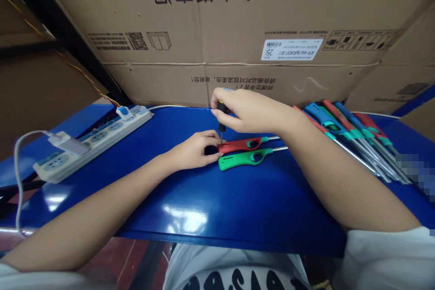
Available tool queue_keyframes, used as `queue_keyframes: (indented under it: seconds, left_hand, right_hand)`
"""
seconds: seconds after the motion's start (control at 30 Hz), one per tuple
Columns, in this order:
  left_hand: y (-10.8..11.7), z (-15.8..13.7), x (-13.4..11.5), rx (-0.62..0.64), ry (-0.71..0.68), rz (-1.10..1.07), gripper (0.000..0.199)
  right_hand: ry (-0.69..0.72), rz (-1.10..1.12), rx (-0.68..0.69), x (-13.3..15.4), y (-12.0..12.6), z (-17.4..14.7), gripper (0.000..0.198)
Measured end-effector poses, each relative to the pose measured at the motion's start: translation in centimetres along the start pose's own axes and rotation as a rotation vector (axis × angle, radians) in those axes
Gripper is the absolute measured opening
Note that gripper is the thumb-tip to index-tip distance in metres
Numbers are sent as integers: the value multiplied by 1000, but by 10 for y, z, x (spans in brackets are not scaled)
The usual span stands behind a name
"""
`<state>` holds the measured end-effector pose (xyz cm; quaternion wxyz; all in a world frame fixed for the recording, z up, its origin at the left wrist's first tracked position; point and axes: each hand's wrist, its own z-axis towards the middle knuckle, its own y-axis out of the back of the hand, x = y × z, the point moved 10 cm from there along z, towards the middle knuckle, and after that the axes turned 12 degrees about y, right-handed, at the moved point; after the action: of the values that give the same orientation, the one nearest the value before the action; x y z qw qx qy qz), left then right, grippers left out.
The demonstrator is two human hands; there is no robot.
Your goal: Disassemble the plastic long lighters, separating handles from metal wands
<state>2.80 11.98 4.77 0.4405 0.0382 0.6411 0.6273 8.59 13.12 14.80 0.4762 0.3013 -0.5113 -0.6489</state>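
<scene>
A red long-nosed lighter [242, 144] lies on the blue table [204, 199] with a green one [245, 158] right beside it, their metal tubes pointing right. My left hand [196, 150] pinches the left end of the red lighter and rests against the green one. My right hand [243, 109] grips a small black-handled screwdriver [222, 118] upright, its tip set on the red lighter's left end.
A heap of several red, blue and green lighters [353, 133] lies at the right. A white power strip [91, 140] with plugs and cables sits at the left. Large cardboard boxes [244, 31] stand along the table's far edge.
</scene>
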Motion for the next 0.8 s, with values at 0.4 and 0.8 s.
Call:
queue_keyframes:
  seconds: [0.4,0.8]
  left_hand:
    - [-1,0,3,-1,6,-22,26]
    - [-3,1,9,-23,47,-6,24]
  right_hand:
    - [-92,-86,15,3,5,1,26]
    - [-181,-301,25,5,10,0,32]
